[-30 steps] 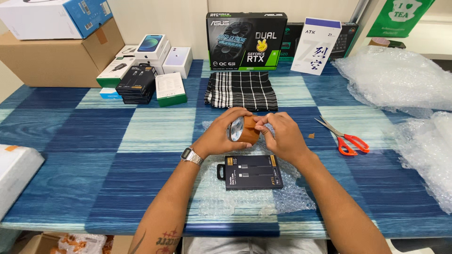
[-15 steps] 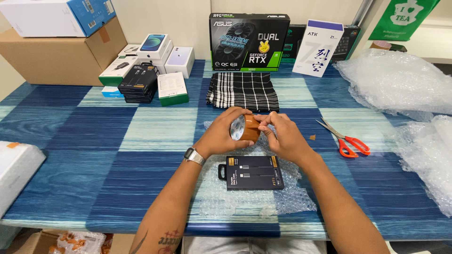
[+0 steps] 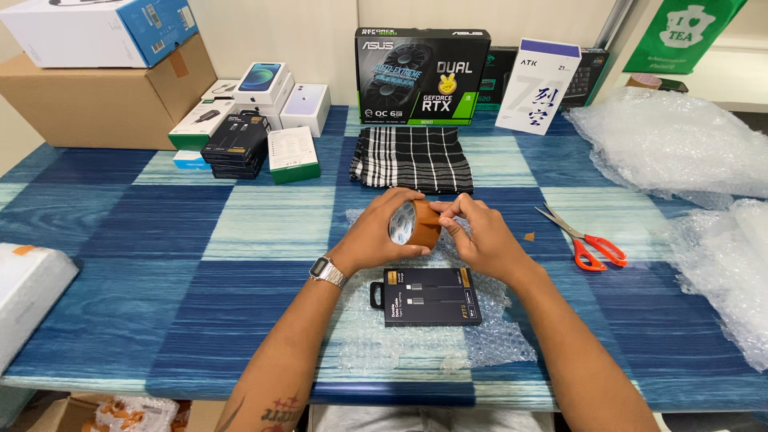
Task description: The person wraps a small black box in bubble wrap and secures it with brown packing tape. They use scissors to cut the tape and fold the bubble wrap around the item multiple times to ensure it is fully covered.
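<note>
My left hand (image 3: 376, 232) grips a roll of brown packing tape (image 3: 418, 224) held on edge above the table. The fingertips of my right hand (image 3: 480, 234) pinch at the roll's outer surface. Just below the hands lies a small flat black box (image 3: 430, 295) on a sheet of bubble wrap (image 3: 416, 336). A watch sits on my left wrist.
Red-handled scissors (image 3: 588, 242) lie to the right. A folded black-and-white checked cloth (image 3: 412, 158) is behind the hands. Stacked small boxes (image 3: 252, 128) stand back left, large boxes (image 3: 422, 76) along the wall, heaps of bubble wrap (image 3: 680, 144) at right, a white parcel (image 3: 24, 296) at left.
The hands stay at the tape roll; my right fingers have shifted slightly on its surface. Otherwise nothing has moved.
</note>
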